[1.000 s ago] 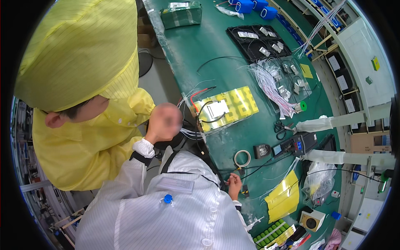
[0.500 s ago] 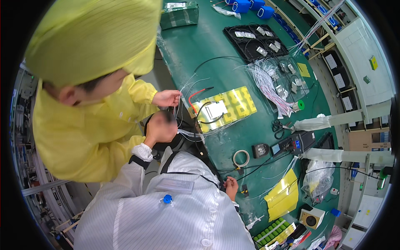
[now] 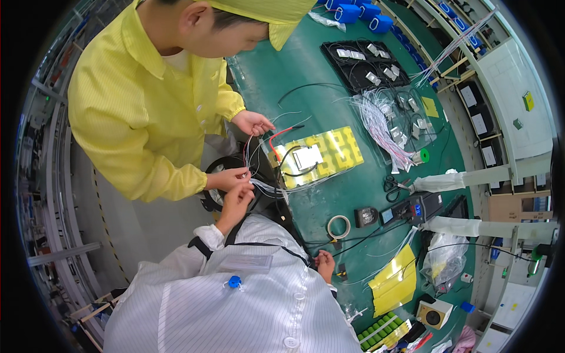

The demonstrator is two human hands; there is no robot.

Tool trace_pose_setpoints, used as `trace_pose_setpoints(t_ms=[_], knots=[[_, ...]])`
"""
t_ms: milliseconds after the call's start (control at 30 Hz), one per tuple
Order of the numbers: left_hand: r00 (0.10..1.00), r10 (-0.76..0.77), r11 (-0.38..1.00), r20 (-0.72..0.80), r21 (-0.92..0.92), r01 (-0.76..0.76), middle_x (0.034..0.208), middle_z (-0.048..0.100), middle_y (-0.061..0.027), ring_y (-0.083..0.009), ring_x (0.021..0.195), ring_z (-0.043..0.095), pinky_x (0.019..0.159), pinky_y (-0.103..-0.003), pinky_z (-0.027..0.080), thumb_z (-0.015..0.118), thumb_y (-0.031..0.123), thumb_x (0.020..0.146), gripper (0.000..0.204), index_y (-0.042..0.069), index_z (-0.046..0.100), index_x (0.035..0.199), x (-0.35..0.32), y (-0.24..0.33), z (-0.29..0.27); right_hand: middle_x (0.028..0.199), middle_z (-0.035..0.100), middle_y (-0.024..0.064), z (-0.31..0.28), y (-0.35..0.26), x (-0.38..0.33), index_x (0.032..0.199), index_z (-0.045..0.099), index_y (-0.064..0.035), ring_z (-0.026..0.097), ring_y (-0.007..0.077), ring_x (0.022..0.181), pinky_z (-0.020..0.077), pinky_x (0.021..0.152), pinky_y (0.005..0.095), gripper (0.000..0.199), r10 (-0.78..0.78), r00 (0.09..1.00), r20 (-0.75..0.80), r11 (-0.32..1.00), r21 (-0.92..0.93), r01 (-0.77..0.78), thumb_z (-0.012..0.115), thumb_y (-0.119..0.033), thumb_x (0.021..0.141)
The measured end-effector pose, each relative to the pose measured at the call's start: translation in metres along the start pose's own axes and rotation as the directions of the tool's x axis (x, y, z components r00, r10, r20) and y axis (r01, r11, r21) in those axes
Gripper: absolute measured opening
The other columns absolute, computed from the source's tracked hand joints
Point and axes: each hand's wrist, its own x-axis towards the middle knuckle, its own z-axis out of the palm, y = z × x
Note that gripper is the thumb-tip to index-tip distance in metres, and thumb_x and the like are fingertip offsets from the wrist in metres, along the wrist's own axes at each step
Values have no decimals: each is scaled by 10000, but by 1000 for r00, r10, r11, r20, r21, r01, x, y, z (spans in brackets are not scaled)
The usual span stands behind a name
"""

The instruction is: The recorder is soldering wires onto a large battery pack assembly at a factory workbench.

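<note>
My left hand [image 3: 236, 202] reaches toward the table's left edge, fingers pinched on a bundle of thin white wires [image 3: 268, 189]. Against its fingertips is a co-worker's hand [image 3: 226, 179], gripping the same wires; the person's other hand [image 3: 253, 123] holds some loose ends apart higher up. The wires run to a battery pack [image 3: 344, 147] wrapped in yellow sheet, with a white label, a red lead [image 3: 273, 145] and a black lead. My right hand [image 3: 325, 266] rests at the table edge beside a black cable, fingers loosely bent and apart, with nothing visible in it.
On the green table [image 3: 318, 217] lie a tape roll [image 3: 338, 227], a black box-shaped device [image 3: 366, 217], scissors [image 3: 393, 184], a white wire bundle [image 3: 379, 126] and a yellow sheet [image 3: 393, 282]. A black tray [image 3: 353, 73] lies farther off. The co-worker in yellow [image 3: 132, 117] stands at left.
The co-worker's head and body have drawn back, baring the hand at the wires; the other hand shifted up and right. My left hand came slightly down toward me. My right hand stayed put.
</note>
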Motion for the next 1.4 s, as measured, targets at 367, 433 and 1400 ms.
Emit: trace_pose_setpoints(t_ms=[367, 433, 1400], knots=[[926, -97, 967, 365, 256, 0, 709, 603, -7, -74, 605, 520, 562, -248, 427, 583, 172, 886, 169, 15, 627, 930, -25, -13, 8, 727, 621, 67, -5, 4, 6, 1058, 572, 1, 582, 124, 534, 493, 523, 235, 172, 19, 1000, 11, 999, -39, -18, 515, -116, 947], [922, -112, 962, 372, 274, 6, 702, 599, -3, -73, 603, 514, 560, -248, 422, 585, 169, 882, 166, 14, 628, 924, -24, -10, 7, 726, 622, 65, -7, 5, 7, 1056, 575, 0, 583, 123, 535, 494, 523, 234, 172, 20, 1000, 11, 999, -34, -20, 517, -120, 947], [924, -47, 964, 379, 260, -58, 666, 614, -69, -124, 576, 558, 542, -279, 434, 622, 155, 856, 166, -8, 629, 885, -20, -8, 11, 726, 620, 70, -3, 0, 8, 1038, 558, -20, 591, 133, 536, 481, 515, 240, 176, 89, 996, -12, 996, 1, -89, 503, -169, 963]])
